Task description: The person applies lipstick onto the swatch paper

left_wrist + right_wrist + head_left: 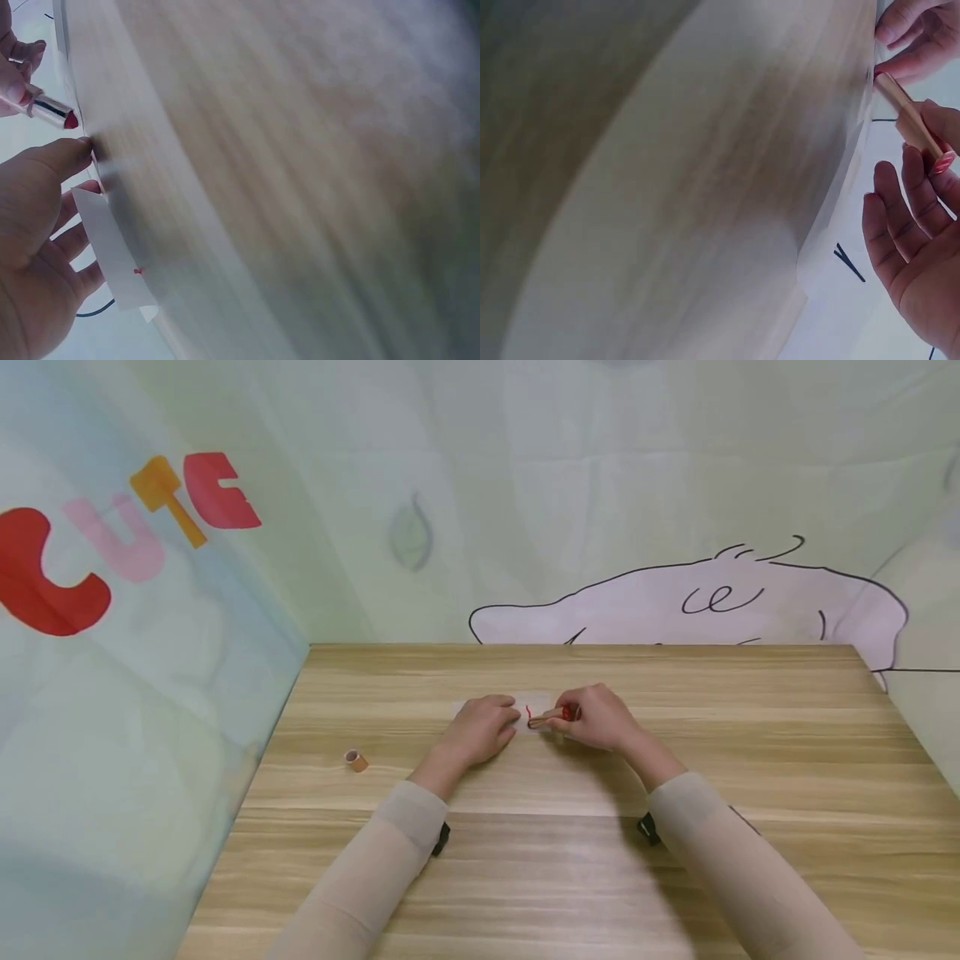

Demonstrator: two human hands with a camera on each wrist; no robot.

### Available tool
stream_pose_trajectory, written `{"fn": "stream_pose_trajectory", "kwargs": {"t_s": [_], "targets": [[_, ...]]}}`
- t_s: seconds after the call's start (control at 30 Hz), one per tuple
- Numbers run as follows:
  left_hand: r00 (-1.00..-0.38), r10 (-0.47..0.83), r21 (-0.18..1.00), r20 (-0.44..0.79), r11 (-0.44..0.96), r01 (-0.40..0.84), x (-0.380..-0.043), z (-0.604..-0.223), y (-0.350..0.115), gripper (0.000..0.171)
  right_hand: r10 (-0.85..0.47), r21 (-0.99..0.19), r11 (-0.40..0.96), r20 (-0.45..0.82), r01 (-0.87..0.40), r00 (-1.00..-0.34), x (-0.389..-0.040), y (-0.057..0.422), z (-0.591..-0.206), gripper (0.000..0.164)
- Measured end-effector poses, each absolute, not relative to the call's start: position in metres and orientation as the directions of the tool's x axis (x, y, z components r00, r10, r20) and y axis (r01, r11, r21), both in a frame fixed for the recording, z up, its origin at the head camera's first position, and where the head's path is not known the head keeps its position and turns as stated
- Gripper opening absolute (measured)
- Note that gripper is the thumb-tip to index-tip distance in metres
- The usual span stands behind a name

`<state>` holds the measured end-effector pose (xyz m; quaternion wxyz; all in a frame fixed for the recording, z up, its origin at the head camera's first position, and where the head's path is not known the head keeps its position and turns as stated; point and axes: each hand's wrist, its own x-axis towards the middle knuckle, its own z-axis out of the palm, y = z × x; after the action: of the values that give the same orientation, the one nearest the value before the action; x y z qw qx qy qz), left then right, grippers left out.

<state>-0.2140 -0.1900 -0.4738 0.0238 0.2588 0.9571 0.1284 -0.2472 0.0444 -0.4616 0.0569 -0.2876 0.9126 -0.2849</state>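
Note:
My right hand pinches a lipstick in a rose-gold tube. Its red tip points down at a thin white paper on the table, right by a short wavy red line. The left hand rests on the left part of the paper with its fingers relaxed, hiding some of it. In the left wrist view, one edge of the paper curls up near the fingers. The right wrist view shows the lipstick held between thumb and fingertips, its tip near the left hand.
A small rose-gold lipstick cap lies on the wood-grain table, left of the left hand. Printed cloth walls border the table at the back and left.

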Motion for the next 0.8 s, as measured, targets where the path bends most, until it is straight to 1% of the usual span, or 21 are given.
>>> {"fn": "stream_pose_trajectory", "kwargs": {"t_s": [0.2, 0.33, 0.5, 0.6, 0.8], "targets": [[-0.865, 0.500, 0.258, 0.032, 0.832, 0.490, -0.215, -0.475, -0.188, 0.030, -0.478, -0.600, 0.665, 0.116, -0.445, -0.871, -0.245, 0.060, -0.451, 0.020], [-0.873, 0.487, 0.262, 0.017, 0.841, 0.474, -0.216, -0.475, -0.187, 0.031, -0.429, -0.625, 0.663, 0.134, -0.412, -0.893, -0.243, 0.076, -0.445, 0.022], [-0.874, 0.482, 0.274, 0.055, 0.835, 0.478, -0.217, -0.473, -0.183, 0.028, -0.385, -0.632, 0.663, 0.173, -0.402, -0.907, -0.242, 0.095, -0.440, 0.022], [-0.858, 0.506, 0.278, 0.082, 0.815, 0.508, -0.218, -0.469, -0.173, 0.027, -0.368, -0.635, 0.661, 0.189, -0.399, -0.910, -0.240, 0.109, -0.440, 0.022], [-0.827, 0.560, 0.252, 0.056, 0.793, 0.554, -0.221, -0.464, -0.148, 0.029, -0.349, -0.635, 0.671, 0.186, -0.383, -0.919, -0.237, 0.127, -0.441, 0.022]]}}
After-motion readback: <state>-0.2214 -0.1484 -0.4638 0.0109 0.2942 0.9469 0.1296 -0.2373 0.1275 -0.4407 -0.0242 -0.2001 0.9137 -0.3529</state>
